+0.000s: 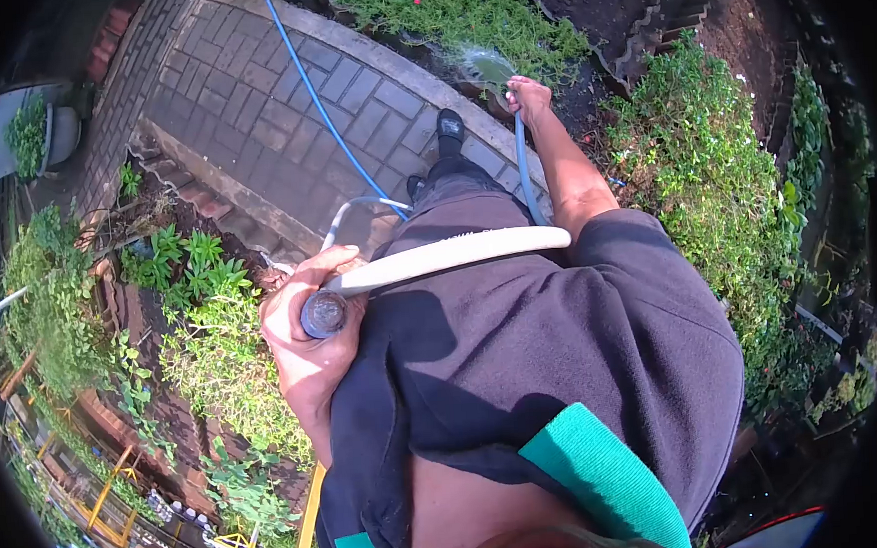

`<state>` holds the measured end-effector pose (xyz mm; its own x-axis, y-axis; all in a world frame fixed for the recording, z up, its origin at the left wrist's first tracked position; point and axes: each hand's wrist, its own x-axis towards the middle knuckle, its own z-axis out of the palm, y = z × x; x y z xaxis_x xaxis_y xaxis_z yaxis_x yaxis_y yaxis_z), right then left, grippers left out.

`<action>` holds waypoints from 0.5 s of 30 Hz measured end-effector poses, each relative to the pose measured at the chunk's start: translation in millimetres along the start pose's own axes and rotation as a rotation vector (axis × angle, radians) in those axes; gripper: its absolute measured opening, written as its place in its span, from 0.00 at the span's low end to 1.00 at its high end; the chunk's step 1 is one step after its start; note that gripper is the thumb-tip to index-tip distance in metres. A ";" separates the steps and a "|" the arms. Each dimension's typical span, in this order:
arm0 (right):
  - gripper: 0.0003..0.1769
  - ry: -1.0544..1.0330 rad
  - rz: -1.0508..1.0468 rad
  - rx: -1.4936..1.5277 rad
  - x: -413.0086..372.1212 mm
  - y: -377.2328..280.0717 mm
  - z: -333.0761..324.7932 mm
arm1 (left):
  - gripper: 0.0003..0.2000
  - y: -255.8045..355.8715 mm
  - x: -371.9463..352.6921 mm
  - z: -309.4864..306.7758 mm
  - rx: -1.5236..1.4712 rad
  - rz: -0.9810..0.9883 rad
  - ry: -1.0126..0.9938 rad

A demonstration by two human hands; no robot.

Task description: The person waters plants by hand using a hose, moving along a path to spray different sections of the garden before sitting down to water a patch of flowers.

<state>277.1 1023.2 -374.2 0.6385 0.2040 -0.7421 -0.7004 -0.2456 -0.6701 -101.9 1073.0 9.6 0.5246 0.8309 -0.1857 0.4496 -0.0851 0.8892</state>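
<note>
Right hand (528, 97): closed round blue hose (522, 165), end held out over plants (465, 15)
Left hand (308, 335): white hose (438, 257) gripped near its end, clear of ground

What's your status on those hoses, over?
Left hand shut on white hose. Right hand shut on blue hose, water spraying at flower bed. Nothing blocking either hand.

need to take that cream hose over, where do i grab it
Probably the bare stretch of the cream hose that lies sideways across the dark shirt, just past the left hand, which wraps it near the dark capped end. Come from the front, fingers curling across the round tube. The right hand is busy holding the blue hose.
</note>
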 end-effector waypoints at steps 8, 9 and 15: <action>0.09 -0.072 -0.009 -0.116 -11.0 -17.5 28.5 | 0.18 -15.0 -21.0 -10.3 -0.036 0.017 0.091; 0.09 -0.085 -0.023 -0.130 -7.9 -18.5 32.9 | 0.18 -18.1 -20.7 -10.7 -0.051 0.033 0.103; 0.08 -0.105 -0.065 -0.136 -5.5 -42.5 52.7 | 0.18 -17.9 -3.0 -9.9 -0.021 0.032 0.091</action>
<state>286.5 1082.5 -342.3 0.6394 0.3198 -0.6992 -0.6044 -0.3531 -0.7142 -118.8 1077.4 -1.7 0.4705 0.8743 -0.1190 0.4175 -0.1018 0.9030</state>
